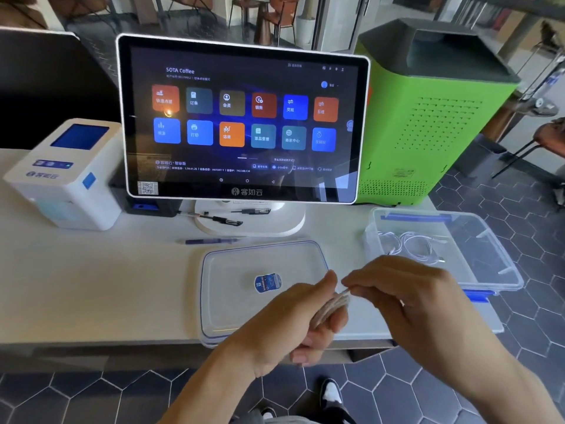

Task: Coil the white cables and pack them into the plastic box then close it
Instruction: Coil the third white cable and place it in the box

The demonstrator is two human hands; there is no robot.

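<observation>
A coiled white cable (331,307) is gripped in my left hand (293,319), just above the table's front edge. My right hand (406,292) pinches the cable's end at the top of the coil. The clear plastic box (495,255) with blue clips stands open at the right of the table, with other white cables (412,243) lying coiled inside. Its clear lid (232,301) with a blue sticker lies flat on the table, behind my left hand.
A touchscreen terminal (244,123) on a white stand fills the middle back. A white printer (67,172) sits at the left, a green machine (434,117) at the right. Pens (214,240) lie near the stand. The box overhangs the table's right edge.
</observation>
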